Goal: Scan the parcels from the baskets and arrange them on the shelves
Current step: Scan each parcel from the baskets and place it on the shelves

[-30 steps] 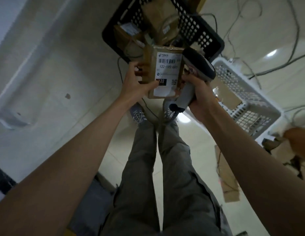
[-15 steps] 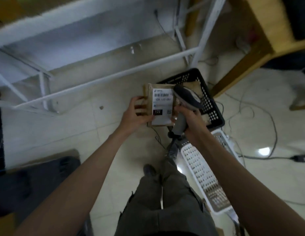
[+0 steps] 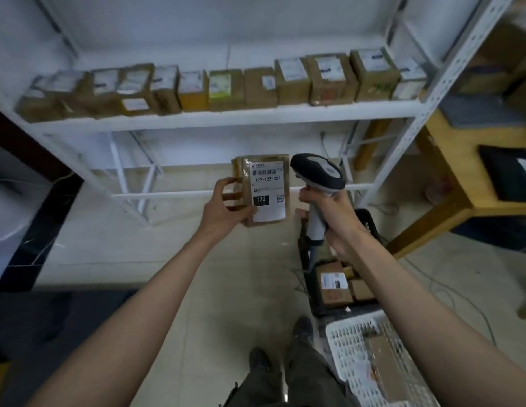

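Note:
My left hand (image 3: 226, 207) grips a brown parcel (image 3: 241, 183) by its left side, its white label with barcode and "122" facing me. To its right, my right hand (image 3: 329, 212) holds a handheld barcode scanner (image 3: 317, 174) by the handle, its dark head level with the parcel's top. A white metal shelf (image 3: 226, 117) stands ahead, carrying a row of several brown parcels (image 3: 291, 83). On the floor at lower right a black basket (image 3: 370, 224) holds a few parcels (image 3: 335, 286), and a white basket (image 3: 349, 342) lies closer to me.
The shelf's lower level (image 3: 197, 193) is a bare frame. A wooden table (image 3: 461, 183) stands on the right, cables (image 3: 449, 292) trail across the floor beside it. A dark block (image 3: 35, 312) lies at left. My legs and shoes (image 3: 302, 327) stand beside the baskets.
My view has swung up from the floor and baskets to the shelf. Both hands have risen, and the parcel and scanner now sit slightly apart in front of the lower shelf.

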`<control>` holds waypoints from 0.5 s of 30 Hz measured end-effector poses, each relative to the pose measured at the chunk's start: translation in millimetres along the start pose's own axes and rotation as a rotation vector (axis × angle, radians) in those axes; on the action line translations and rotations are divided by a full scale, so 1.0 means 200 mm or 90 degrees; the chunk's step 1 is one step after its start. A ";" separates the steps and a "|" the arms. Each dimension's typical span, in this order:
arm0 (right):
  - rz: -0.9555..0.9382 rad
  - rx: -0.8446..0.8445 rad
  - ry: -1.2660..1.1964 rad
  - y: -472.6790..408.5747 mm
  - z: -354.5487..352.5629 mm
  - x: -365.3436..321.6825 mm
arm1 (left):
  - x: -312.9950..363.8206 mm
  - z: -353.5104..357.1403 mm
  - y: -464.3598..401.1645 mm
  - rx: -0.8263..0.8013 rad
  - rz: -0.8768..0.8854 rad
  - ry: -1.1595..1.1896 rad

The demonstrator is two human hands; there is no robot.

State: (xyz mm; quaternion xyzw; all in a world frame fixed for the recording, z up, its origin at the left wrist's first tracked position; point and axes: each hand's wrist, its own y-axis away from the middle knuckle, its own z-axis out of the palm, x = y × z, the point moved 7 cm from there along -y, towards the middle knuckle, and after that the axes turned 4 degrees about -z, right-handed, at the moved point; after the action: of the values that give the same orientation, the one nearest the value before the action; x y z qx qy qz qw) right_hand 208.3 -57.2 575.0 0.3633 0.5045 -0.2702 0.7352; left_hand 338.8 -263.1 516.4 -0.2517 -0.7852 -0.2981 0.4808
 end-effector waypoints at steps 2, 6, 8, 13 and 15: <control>-0.044 -0.034 0.044 0.02 0.10 -0.10 | 0.06 -0.12 0.01 0.030 0.011 0.012; -0.109 -0.097 0.127 0.02 0.30 -0.32 | 0.25 -0.32 -0.01 0.093 0.058 0.015; -0.129 -0.143 0.166 0.02 0.41 -0.44 | 0.36 -0.41 -0.03 0.133 0.086 0.013; -0.194 -0.221 0.214 -0.01 0.63 -0.76 | 0.65 -0.60 -0.11 0.213 0.154 -0.007; -0.208 -0.228 0.209 -0.01 0.67 -0.85 | 0.74 -0.65 -0.14 0.228 0.180 0.000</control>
State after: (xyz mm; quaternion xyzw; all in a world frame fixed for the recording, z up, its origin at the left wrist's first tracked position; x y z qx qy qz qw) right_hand 220.7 -161.1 763.4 0.1805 0.7084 -0.2291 0.6427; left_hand 338.0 -358.1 691.6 -0.2699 -0.7823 -0.0833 0.5552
